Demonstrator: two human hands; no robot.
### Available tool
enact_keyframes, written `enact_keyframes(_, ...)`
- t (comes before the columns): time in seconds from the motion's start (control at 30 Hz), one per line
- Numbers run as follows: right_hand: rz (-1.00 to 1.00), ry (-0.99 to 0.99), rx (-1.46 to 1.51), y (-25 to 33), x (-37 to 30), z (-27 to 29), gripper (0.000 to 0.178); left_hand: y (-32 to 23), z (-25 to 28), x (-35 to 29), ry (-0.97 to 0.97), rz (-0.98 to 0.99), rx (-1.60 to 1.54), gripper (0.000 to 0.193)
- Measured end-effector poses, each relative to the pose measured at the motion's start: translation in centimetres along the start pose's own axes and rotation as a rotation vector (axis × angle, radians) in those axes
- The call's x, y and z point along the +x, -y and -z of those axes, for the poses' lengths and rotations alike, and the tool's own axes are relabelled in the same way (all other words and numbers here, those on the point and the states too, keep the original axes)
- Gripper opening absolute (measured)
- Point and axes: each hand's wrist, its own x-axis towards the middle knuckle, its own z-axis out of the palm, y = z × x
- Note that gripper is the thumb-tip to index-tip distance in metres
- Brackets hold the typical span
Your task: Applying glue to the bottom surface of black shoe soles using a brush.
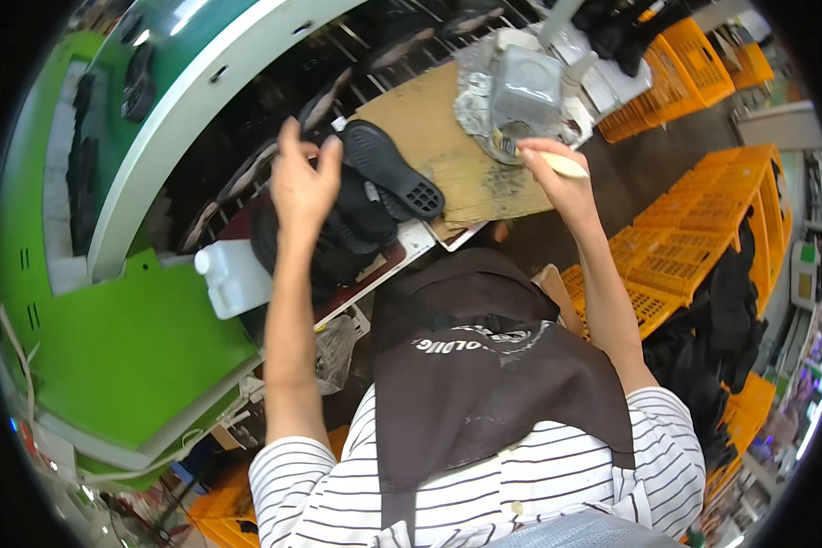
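My left hand (307, 183) is raised with thumb and fingers apart, slightly blurred, and holds nothing. It is above a pile of black shoe parts (361, 219), just left of a black shoe sole (384, 160) whose tread faces up. In my right hand (562, 178) is a brush (563, 164) with a pale handle. Its bristles point left, at the near rim of a plastic-wrapped container (498, 151); whether they touch it I cannot tell. Behind that rim stands a clear square plastic tub (527, 87).
Brown cardboard (429, 105) covers the worktop. A white plastic jug (233, 277) stands at its left, beside a green machine (128, 352) with a pale curved frame. Orange crates (676, 237) are stacked to the right, some with black items. A metal rack (361, 46) lies beyond.
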Motion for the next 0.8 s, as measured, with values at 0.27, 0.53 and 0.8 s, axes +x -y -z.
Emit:
enact_keyframes(0.27,0.010,-0.088,-0.273,-6.4,4.3,2.2,0.022,-0.2,-8.7,-2.5,0.317,0.335,0.249,0.099)
enact_keyframes(0.53,-0.009,-0.101,-0.380,-8.7,3.5,1.3,0.022,2.6,-11.1,-2.0,0.167,0.387,0.167,0.096)
enact_keyframes(0.8,-0.074,-0.190,-0.250,-7.8,2.2,1.2,0.020,5.2,-9.8,-1.0,0.240,0.742,-0.703,0.027)
